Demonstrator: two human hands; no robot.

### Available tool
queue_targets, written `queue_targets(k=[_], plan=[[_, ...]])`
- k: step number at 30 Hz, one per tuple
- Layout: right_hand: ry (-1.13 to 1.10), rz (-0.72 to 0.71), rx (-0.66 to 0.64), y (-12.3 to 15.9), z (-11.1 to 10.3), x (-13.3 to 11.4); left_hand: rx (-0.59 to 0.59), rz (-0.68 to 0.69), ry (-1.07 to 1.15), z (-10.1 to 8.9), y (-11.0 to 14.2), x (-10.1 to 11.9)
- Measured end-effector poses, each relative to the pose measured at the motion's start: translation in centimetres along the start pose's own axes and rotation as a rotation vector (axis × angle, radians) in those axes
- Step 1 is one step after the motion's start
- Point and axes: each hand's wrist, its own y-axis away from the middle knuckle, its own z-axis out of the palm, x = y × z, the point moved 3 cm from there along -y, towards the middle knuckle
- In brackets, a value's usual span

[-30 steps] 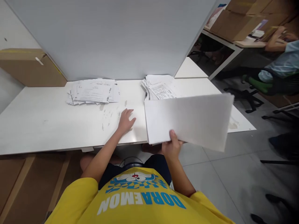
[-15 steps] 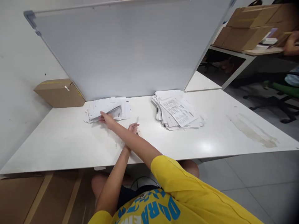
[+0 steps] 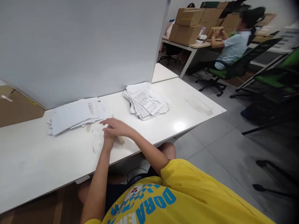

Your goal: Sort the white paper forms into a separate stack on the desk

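Two piles of paper lie on the white table. The left pile has a blank sheet on top; the right pile shows printed text. My right hand hovers low over the table between the piles and the front edge, fingers stretched toward the left pile, holding nothing. My left hand rests on the table just under it, its fingers mostly covered by the right hand. A small beige object lies beside the two hands; I cannot make out what it is.
A large white board stands upright along the back of the table. A cardboard box sits at the far left. At the back right a person sits at another desk with cardboard boxes. Green office chairs stand on the right.
My right hand held a blank sheet, laid it on the left pile, then drew back over my left hand. The view has swung to the right.
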Motion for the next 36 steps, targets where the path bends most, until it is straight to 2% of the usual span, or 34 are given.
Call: queue_targets(k=[1,2,4,6,8,10,13,15,18,20,23,25,26,28,30,31,33,34,36], plan=[[0.393,-0.156,0.004,-0.2,-3.1,-1.1,0.022,0.01,0.043,-0.1,0.0,0.1],[0.541,-0.197,0.07,-0.6,-6.5,-1.7,0.06,0.026,0.116,-0.2,0.0,0.1],[0.708,-0.198,0.226,-1.2,-12.8,-2.2,0.137,0.049,0.286,-0.4,0.1,0.0],[0.98,-0.136,0.402,-1.6,-17.9,-1.6,0.173,0.041,0.418,-0.4,0.1,-0.3],[1.265,-0.118,0.469,-1.7,-20.9,-0.4,0.168,0.017,0.479,-0.4,0.0,-0.4],[1.44,-0.165,0.467,-1.6,-22.4,0.8,0.167,0.004,0.522,-0.4,-0.1,-0.4],[1.558,-0.24,0.465,-1.1,-23.3,1.5,0.179,0.008,0.526,-0.5,0.0,-0.1],[1.601,-0.268,0.463,-0.6,-23.7,1.1,0.188,0.04,0.445,-0.6,0.3,0.2],[1.609,-0.32,0.489,1.2,-24.0,-0.2,0.283,0.18,0.202,-0.9,1.4,1.2],[1.594,-0.349,0.517,3.5,-23.8,-0.8,0.363,0.278,0.088,-0.4,2.7,2.3],[1.553,-0.43,0.564,8.2,-22.1,-0.5,0.387,0.375,0.058,2.3,5.0,4.8],[1.484,-0.564,0.594,11.5,-20.1,0.4,0.3,0.397,0.198,5.4,6.3,6.6],[1.447,-0.625,0.589,13.1,-19.0,1.1,0.212,0.336,0.345,7.2,6.6,7.2],[1.387,-0.699,0.522,15.6,-16.6,2.6,0.043,0.101,0.643,10.7,6.9,7.7],[1.352,-0.68,0.416,17.4,-14.6,4.1,-0.003,-0.114,0.811,13.1,6.8,7.3],[1.334,-0.648,0.362,18.0,-13.9,4.7,0.02,-0.174,0.84,13.7,6.7,6.8],[1.264,-0.569,0.286,18.6,-13.3,5.4,0.08,-0.211,0.83,13.9,6.1,5.8],[1.211,-0.542,0.28,18.8,-13.5,5.3,0.099,-0.209,0.816,13.6,5.8,5.4],[1.107,-0.526,0.352,18.5,-14.8,4.3,0.119,-0.196,0.795,12.4,5.2,4.7]])
